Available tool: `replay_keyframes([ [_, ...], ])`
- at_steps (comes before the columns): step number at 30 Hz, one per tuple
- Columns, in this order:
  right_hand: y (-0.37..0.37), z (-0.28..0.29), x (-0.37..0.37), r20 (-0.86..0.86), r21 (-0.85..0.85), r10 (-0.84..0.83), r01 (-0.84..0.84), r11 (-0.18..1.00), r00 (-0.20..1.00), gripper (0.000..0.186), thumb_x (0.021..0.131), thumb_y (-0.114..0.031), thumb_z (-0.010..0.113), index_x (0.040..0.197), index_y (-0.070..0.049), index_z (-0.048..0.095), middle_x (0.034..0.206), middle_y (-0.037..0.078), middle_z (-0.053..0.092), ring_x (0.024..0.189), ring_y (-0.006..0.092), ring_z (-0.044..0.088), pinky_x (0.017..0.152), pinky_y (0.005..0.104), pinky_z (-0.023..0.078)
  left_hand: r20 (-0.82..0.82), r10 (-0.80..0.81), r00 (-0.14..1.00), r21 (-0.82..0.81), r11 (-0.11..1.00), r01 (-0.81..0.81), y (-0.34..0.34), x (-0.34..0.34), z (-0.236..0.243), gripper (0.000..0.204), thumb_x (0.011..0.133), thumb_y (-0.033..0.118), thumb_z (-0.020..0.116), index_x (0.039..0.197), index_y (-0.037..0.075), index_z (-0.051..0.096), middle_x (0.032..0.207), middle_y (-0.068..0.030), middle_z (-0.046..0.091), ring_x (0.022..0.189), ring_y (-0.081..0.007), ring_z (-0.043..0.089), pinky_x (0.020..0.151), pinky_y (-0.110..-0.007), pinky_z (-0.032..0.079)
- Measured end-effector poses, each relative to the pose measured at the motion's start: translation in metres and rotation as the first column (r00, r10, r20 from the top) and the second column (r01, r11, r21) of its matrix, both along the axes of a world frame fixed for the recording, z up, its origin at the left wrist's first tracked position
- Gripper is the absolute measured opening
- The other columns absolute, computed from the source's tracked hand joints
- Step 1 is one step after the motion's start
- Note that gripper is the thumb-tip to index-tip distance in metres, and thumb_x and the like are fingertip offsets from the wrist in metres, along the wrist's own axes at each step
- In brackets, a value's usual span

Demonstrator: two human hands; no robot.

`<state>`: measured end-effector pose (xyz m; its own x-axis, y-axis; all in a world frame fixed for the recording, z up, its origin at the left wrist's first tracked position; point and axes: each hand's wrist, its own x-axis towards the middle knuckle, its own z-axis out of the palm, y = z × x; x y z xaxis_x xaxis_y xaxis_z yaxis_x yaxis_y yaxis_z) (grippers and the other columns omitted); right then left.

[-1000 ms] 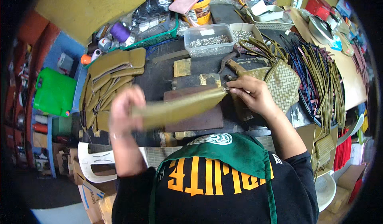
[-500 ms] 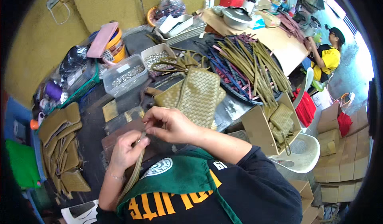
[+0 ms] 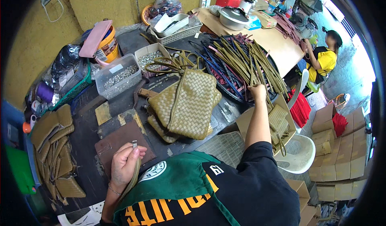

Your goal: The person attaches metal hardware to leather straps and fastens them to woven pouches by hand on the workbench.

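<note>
My left hand [image 3: 124,165] is closed round an olive strap [image 3: 135,177], which runs down along my forearm. A small silver metal clasp [image 3: 134,144] stands up from the strap's end, above my thumb. My right arm stretches to a pile of olive straps [image 3: 237,57], with dark blue and pink ones among them. There my right hand [image 3: 258,92] pinches an olive strap at the pile's near side. Between my hands lie woven olive pouches [image 3: 194,101], stacked with their looped straps toward the back.
A brown mat [image 3: 116,145] lies by my left hand. Behind it, a clear plastic box [image 3: 118,79] holds small metal parts. Folded olive pouches [image 3: 56,153] lie at left. A cardboard box [image 3: 245,125] stands below my right forearm. A person in yellow [image 3: 327,61] sits far right.
My hands were together on the strap; now my right hand has moved away to the strap pile. The left hand has moved slightly lower, and the strap's metal clasp now shows.
</note>
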<state>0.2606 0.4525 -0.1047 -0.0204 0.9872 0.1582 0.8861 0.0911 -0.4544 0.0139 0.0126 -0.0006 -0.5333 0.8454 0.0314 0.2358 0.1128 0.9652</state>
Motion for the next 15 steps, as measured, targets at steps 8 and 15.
replay_keyframes([
  [8, -0.108, 0.086, -0.078, -0.924, 0.022, -0.255, -0.708, 0.706, -0.284, 0.007, 0.078, -0.007, 0.053, 0.081, -0.002, 0.049, 0.069, 0.006, 0.055, 0.048, 0.0063, 0.048, 0.041, 0.0147, 0.038, 0.143, -0.079, 0.986, 0.171, 0.984, 0.054, 0.009, 0.0, 0.005, 0.04, 0.079, -0.001, 0.044, 0.118, -0.003, 0.035, 0.11, -0.0126, 0.047, 0.101, -0.0182, 0.046, 0.086, -0.028, 0.036],
  [15, -0.259, 0.105, -0.146, -0.969, 0.036, -0.219, -0.943, 0.332, -0.114, 0.009, 0.077, -0.005, 0.055, 0.084, -0.004, 0.05, 0.074, 0.006, 0.056, 0.063, 0.0113, 0.054, 0.057, 0.0227, 0.046, 0.252, -0.2, 0.947, 0.091, 0.979, 0.182, 0.039, 0.01, 0.012, 0.022, 0.086, 0.016, 0.045, 0.092, -0.003, 0.055, 0.089, -0.0092, 0.058, 0.079, -0.0109, 0.054, 0.071, -0.023, 0.043],
])
